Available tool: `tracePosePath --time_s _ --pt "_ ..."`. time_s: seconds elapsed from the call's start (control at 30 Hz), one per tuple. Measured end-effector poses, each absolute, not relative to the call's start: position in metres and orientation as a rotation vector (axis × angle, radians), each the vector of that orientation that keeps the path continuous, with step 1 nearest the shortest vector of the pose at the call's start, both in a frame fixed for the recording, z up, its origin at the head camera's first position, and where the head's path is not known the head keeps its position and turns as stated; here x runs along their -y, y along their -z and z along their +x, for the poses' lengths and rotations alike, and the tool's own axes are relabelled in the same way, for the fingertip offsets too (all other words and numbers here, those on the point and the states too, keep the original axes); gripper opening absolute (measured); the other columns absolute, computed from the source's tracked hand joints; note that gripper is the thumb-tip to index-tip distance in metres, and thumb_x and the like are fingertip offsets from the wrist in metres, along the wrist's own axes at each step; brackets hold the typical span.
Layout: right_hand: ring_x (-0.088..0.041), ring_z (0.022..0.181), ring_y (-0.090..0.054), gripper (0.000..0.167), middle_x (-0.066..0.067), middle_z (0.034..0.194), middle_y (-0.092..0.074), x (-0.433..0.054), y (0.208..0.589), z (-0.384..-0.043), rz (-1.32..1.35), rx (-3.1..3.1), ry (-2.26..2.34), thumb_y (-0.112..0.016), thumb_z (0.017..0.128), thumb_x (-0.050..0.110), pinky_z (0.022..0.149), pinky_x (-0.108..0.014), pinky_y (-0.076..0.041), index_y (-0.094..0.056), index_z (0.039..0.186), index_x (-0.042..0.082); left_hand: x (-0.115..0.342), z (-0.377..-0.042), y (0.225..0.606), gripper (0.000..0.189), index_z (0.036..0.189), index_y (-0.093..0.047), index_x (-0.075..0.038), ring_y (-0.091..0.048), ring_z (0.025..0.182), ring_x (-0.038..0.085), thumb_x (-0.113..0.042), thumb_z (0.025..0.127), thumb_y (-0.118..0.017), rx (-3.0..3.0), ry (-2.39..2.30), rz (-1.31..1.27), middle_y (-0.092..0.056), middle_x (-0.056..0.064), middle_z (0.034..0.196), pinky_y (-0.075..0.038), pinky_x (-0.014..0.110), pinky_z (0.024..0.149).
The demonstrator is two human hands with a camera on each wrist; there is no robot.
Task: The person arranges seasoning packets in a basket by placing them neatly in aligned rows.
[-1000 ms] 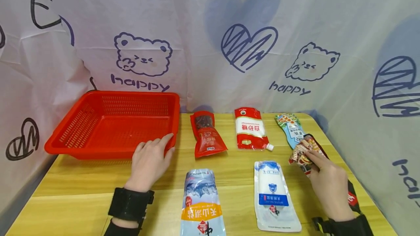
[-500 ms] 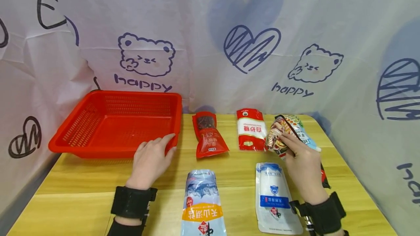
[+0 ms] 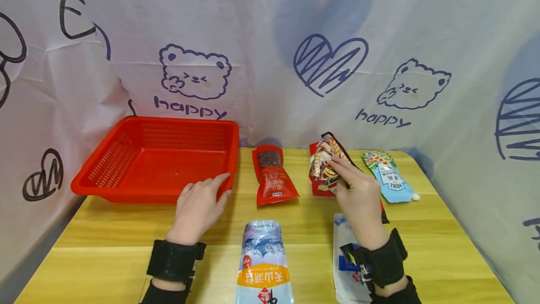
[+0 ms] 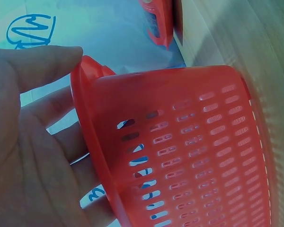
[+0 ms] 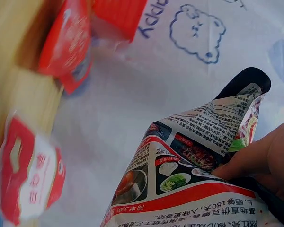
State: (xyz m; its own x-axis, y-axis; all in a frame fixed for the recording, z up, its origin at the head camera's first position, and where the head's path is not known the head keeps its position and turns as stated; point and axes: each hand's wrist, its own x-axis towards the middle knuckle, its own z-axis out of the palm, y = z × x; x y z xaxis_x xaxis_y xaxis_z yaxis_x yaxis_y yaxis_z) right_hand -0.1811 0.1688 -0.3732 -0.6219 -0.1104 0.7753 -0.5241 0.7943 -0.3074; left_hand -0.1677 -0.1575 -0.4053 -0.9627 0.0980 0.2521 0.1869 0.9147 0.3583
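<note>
My left hand (image 3: pixel 198 210) holds the front right corner of a red plastic basket (image 3: pixel 126 195). In the left wrist view the thumb lies at the corner and the other fingers reach behind the rim. My right hand (image 3: pixel 358 201) pinches a crumpled printed seasoning packet (image 5: pixel 189 170) with a black edge, raised over the table. From the head view, that packet partly covers a red and white sugar pouch (image 3: pixel 320 188) standing behind it. Under the right wrist lies a white salt bag (image 3: pixel 343 243) with a blue band, partly hidden.
A red bag of dried chillies (image 3: pixel 274 182) lies right of the basket. Nearer the front is a blue and orange salt bag (image 3: pixel 263 247). A light blue Heinz pouch (image 3: pixel 392 182) is at the back right. White cloth (image 3: pixel 270 83) with drawings walls the table's back and sides.
My right hand has carried the seasoning packet leftward from over the Heinz pouch to in front of the sugar pouch. The left hand stays at the basket corner; the view has shifted slightly.
</note>
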Motion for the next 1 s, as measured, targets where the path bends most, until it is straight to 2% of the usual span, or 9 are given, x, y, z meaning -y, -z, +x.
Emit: tracePosePath --time_s 0.1,0.2,0.27,0.4,0.47,0.8,0.9,0.93,1.0 --pt "-0.034 0.085 -0.076 0.043 -0.017 0.119 -0.075 -0.157 0.374 -0.183 0.494 2.159 -0.691 -0.061 0.081 -0.024 0.045 -0.020 -0.021 -0.078 0.115 -0.001 0.157 -0.168 0.405 0.049 0.143 -0.062 -0.010 -0.070 0.106 0.036 -0.026 0.098 -0.072 2.848 0.566 -0.215 -0.075 0.017 0.118 -0.048 0.054 0.099" --pt "-0.035 0.092 -0.076 0.044 -0.017 0.119 -0.075 -0.147 0.375 -0.183 0.514 2.143 -0.717 -0.062 0.081 -0.024 0.045 -0.022 -0.023 -0.079 0.114 -0.001 0.156 -0.167 0.406 0.049 0.143 -0.063 -0.010 -0.071 0.104 0.035 -0.026 0.098 -0.073 2.840 0.565 -0.218 -0.075 0.016 0.115 -0.049 0.053 0.098" --pt "-0.035 0.098 -0.076 0.044 -0.016 0.119 -0.075 -0.140 0.376 -0.183 0.524 2.132 -0.737 -0.062 0.080 -0.024 0.045 -0.023 -0.030 -0.079 0.114 -0.001 0.155 -0.167 0.406 0.048 0.142 -0.063 -0.010 -0.071 0.102 0.035 -0.025 0.097 -0.074 2.833 0.562 -0.221 -0.075 0.016 0.115 -0.049 0.053 0.097" --pt "-0.036 0.105 -0.074 0.044 -0.016 0.118 -0.076 -0.127 0.378 -0.182 0.539 2.114 -0.781 -0.061 0.080 -0.024 0.045 -0.023 -0.028 -0.079 0.113 -0.001 0.154 -0.168 0.406 0.048 0.141 -0.064 -0.010 -0.070 0.100 0.035 -0.025 0.097 -0.075 2.827 0.544 -0.224 -0.075 0.016 0.116 -0.050 0.052 0.095" --pt "-0.036 0.101 -0.075 0.045 -0.015 0.119 -0.076 -0.121 0.379 -0.180 0.547 2.108 -0.807 -0.061 0.080 -0.024 0.045 -0.022 -0.021 -0.079 0.113 0.000 0.153 -0.169 0.406 0.048 0.141 -0.064 -0.010 -0.069 0.101 0.035 -0.026 0.097 -0.075 2.825 0.531 -0.222 -0.073 0.016 0.119 -0.050 0.053 0.095" --pt "-0.032 0.107 -0.074 0.045 -0.013 0.120 -0.075 -0.104 0.385 -0.174 0.628 2.101 -0.821 -0.066 0.080 -0.022 0.045 -0.022 -0.025 -0.079 0.116 0.003 0.147 -0.168 0.403 0.049 0.136 -0.065 -0.003 -0.060 0.116 0.038 -0.025 0.095 -0.078 2.597 0.614 -0.260 -0.062 0.020 0.130 -0.052 0.053 0.099" --pt "-0.030 0.108 -0.074 0.044 -0.013 0.121 -0.075 -0.101 0.384 -0.171 0.642 2.101 -0.827 -0.068 0.081 -0.021 0.050 -0.022 -0.048 -0.079 0.117 0.003 0.140 -0.164 0.396 0.050 0.139 -0.063 -0.003 -0.060 0.120 0.037 -0.028 0.097 -0.075 2.533 0.739 -0.278 -0.061 0.018 0.134 -0.056 0.053 0.095" --pt "-0.029 0.110 -0.074 0.044 -0.012 0.121 -0.075 -0.100 0.384 -0.171 0.650 2.099 -0.835 -0.068 0.081 -0.020 0.058 -0.025 -0.056 -0.079 0.117 0.003 0.137 -0.163 0.394 0.051 0.140 -0.062 -0.004 -0.059 0.121 0.036 -0.030 0.098 -0.074 2.525 0.798 -0.283 -0.060 0.017 0.136 -0.056 0.053 0.094" --pt "-0.028 0.111 -0.073 0.043 -0.012 0.122 -0.075 -0.097 0.383 -0.169 0.672 2.093 -0.855 -0.069 0.082 -0.020 0.074 -0.034 -0.062 -0.079 0.117 0.003 0.132 -0.161 0.391 0.053 0.144 -0.059 -0.006 -0.059 0.124 0.034 -0.035 0.101 -0.069 2.527 0.933 -0.293 -0.058 0.015 0.141 -0.057 0.053 0.094"
